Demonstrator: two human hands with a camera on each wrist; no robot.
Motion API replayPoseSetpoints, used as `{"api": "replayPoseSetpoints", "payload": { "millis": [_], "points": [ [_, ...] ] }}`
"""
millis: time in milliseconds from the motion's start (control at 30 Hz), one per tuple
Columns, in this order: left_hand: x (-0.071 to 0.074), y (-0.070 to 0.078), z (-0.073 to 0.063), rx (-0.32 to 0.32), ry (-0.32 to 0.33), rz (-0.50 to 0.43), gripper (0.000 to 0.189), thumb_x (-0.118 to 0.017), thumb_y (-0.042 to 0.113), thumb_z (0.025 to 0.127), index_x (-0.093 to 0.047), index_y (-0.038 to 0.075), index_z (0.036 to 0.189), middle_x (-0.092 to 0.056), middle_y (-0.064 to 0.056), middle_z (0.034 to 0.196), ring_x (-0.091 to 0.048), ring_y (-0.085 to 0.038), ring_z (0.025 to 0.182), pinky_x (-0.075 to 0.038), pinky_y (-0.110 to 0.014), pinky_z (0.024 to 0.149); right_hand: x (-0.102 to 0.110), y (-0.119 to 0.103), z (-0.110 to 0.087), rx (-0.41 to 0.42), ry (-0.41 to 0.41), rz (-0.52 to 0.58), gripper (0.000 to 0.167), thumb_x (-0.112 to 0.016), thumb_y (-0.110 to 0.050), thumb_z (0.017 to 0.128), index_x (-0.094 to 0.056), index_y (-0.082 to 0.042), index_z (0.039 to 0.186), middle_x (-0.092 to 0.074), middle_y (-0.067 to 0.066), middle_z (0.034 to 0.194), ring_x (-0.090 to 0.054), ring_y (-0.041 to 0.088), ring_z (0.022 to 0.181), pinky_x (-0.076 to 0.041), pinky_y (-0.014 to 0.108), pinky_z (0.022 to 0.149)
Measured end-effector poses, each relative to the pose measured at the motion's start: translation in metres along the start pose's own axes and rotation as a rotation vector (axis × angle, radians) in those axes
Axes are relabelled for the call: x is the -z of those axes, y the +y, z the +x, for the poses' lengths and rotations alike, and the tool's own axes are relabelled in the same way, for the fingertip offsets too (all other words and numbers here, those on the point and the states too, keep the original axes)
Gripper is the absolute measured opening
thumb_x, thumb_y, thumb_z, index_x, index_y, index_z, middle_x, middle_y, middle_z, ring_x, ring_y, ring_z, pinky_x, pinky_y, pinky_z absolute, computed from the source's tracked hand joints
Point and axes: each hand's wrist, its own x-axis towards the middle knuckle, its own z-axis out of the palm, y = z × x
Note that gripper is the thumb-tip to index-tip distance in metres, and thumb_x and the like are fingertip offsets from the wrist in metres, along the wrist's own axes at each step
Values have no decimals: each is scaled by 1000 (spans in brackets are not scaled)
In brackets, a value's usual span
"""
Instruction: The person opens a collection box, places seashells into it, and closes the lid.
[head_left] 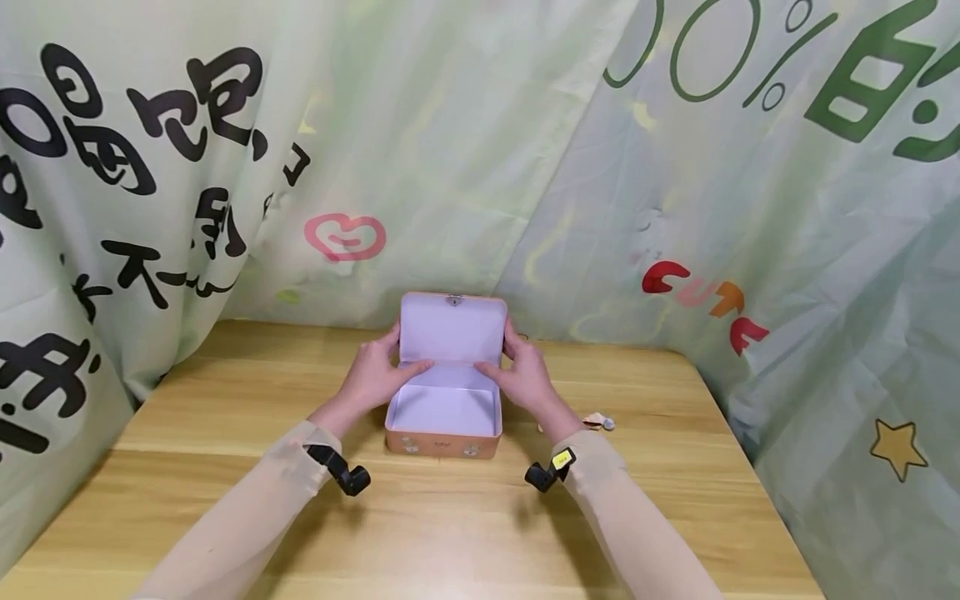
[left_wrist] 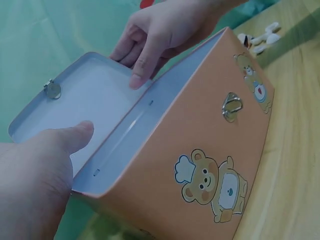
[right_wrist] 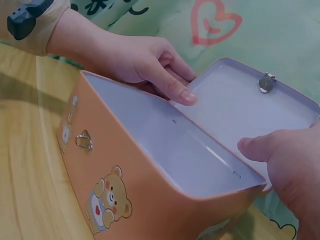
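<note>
An orange tin box (head_left: 442,443) with printed bears stands on the table, its hinged lid (head_left: 453,327) raised and tilted back. The pale lilac inside shows no contents. At the lid's left side, my left hand (head_left: 375,375) holds on with the thumb over the inner face and the fingers behind. My right hand (head_left: 527,377) grips the opposite side the same way, its thumb (right_wrist: 255,147) close to the hinge line. A metal catch (left_wrist: 52,90) hangs at the lid's free edge, and a metal loop (left_wrist: 232,107) sits on the box front.
Several small pale pieces (head_left: 597,422) lie on the wooden table (head_left: 637,517) to the right of the box, partly behind my right wrist. A printed cloth curtain (head_left: 465,167) hangs along the table's back and both sides.
</note>
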Motion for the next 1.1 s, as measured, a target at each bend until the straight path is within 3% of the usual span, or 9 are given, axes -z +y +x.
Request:
{"api": "replayPoseSetpoints", "payload": {
  "millis": [67,367,567,800,1100],
  "points": [
    [-2,-1,2,1,10,-16,96,-89,32,90,-35,-1,162,-52,-24,150,-56,-34,134,-54,-47,100,-1,4,2,11,-3,8,99,-84,-6,92,-18,8,164,-42,26,159,-49,36,142,-47,43,109],
    [-5,-3,2,76,33,-75,89,-89,23,90,-39,-1,160,-48,-18,156,-56,-34,135,-52,-45,104,-5,16,4,76,-2,20,101,-85,-4,91,-18,7,165,-43,23,159,-48,32,143,-46,41,110],
    [-8,-4,3,124,22,-162,88,-87,21,92,-37,3,162,-45,-16,159,-52,-32,139,-50,-42,105,-7,25,3,98,6,-1,98,-84,-9,93,-20,6,165,-36,17,164,-38,28,150,-38,44,117],
    [-11,-13,-1,187,27,-236,86,-87,22,92,-39,9,162,-47,-14,158,-52,-28,140,-50,-41,106,-12,34,2,59,-2,75,93,-82,-13,96,-22,6,164,-28,18,168,-31,27,153,-33,44,120],
    [-13,-18,0,293,9,-288,84,-88,33,91,-45,8,159,-47,-13,159,-49,-32,142,-48,-45,109,-15,38,1,-95,-8,127,90,-79,-24,99,-24,4,165,-26,19,170,-27,31,155,-28,44,122]
  ]
}}
